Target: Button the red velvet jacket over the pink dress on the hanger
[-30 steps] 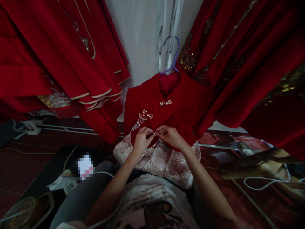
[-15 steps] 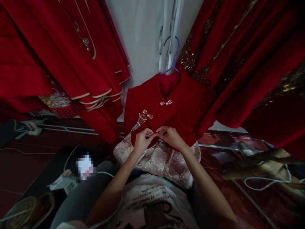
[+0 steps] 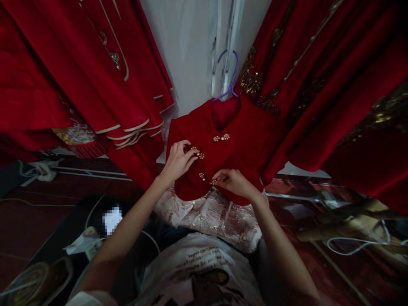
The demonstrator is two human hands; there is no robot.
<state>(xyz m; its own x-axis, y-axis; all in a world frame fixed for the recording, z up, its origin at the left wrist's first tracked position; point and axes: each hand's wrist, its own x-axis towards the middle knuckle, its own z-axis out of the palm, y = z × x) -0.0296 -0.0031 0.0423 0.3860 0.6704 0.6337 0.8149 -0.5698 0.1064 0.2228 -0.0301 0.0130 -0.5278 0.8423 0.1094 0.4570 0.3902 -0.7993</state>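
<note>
1. The short red velvet jacket (image 3: pixel 245 148) hangs on a thin purple wire hanger (image 3: pixel 234 72), front toward you. It sits between the long red gold-trimmed robes (image 3: pixel 79 76) on either side. Its hem lies over a pale gold brocade skirt (image 3: pixel 216 216).
2. Your left hand (image 3: pixel 178 160) has its fingers curled over the middle pearl clasp (image 3: pixel 199 154). In this dim view you can't tell whether they pinch it or only rest on it.
3. Your right hand (image 3: pixel 236 182) is closed in a fingertip pinch on the jacket's front edge, right at the lower pearl clasp (image 3: pixel 202 175).
4. The collar pearl clasp (image 3: pixel 221 137) is untouched and looks fastened.
5. Handling, by judgement:
   - The velvet is soft, limp and light. It will sag and swing on the hanger rather than hold its shape.
   - The pile probably grips well, so slipping is unlikely.
6. The fragile parts are the pearl clusters, which are small, beaded and likely easy to pull off their threads.
7. Where to hold: take the cloth edge just beside a clasp, not the beads themselves, and keep one hand steadying the front panel.
</note>
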